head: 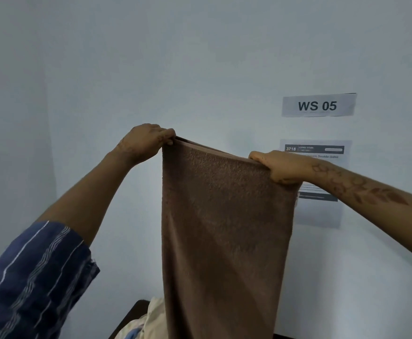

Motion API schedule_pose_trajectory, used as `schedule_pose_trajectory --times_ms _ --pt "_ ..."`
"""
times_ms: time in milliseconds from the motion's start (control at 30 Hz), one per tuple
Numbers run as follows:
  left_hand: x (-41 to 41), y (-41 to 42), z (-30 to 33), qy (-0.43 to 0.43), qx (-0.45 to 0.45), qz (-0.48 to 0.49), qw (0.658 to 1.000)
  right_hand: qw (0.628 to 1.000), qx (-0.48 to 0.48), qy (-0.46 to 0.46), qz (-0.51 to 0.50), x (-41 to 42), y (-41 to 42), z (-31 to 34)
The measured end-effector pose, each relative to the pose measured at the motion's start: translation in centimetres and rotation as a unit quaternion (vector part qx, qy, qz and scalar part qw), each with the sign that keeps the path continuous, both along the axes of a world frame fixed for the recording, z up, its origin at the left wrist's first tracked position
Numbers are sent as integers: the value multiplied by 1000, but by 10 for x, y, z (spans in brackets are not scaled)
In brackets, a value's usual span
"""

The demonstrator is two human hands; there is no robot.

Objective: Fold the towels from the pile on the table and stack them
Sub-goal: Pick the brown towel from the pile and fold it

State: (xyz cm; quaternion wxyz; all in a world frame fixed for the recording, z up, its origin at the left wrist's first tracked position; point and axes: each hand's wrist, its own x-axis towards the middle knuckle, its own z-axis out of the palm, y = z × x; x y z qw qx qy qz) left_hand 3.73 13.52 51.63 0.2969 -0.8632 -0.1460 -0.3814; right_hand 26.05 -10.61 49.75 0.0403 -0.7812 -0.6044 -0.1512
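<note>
A brown towel [224, 228] hangs lengthwise in the air in front of the wall, doubled over with two edges together along its top. My left hand [146, 140] pinches its top left corner. My right hand [280, 167] grips the top right corner, lower than the left. The towel's lower end runs out of view at the bottom. Under it, a pile of pale cream and light blue towels [148, 321] shows on a dark table [134, 314], mostly hidden by the brown towel.
A pale wall fills the view, close behind the towel. On it, a paper sign reading WS 05 [318, 105] and a printed sheet [320, 209] hang at the right. The table's dark left edge shows at the bottom.
</note>
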Motion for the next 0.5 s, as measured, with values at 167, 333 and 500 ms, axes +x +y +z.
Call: schedule_pose_trajectory --times_ms 167,333,500 --pt "-6 2 18 -41 10 25 999 980 167 -103 34 -5 7 -5" --pt "3 5 31 -45 -76 51 995 975 188 -48 106 -15 -5 16" --pt "9 0 31 -17 -20 94 995 988 77 31 132 -26 -13 34"
